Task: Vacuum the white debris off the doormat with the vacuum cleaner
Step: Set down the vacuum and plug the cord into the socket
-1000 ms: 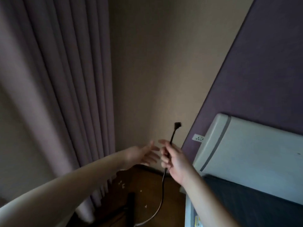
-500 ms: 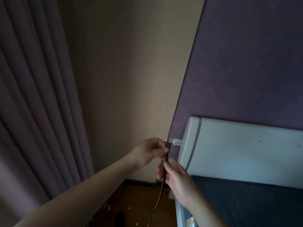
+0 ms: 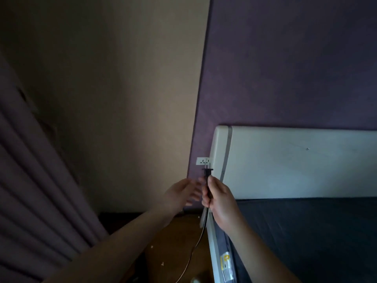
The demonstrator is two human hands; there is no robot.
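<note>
The right hand grips the black power plug, prongs at the white wall socket; the left hand hovers beside it, fingers spread.

1. The wall socket sits in a narrow strip of purple wall, hemmed on its right by the white headboard.
2. The left hand hovers open just left of the plug, crowding that side.
3. The curtain hangs well apart, leaving open floor between.
</note>
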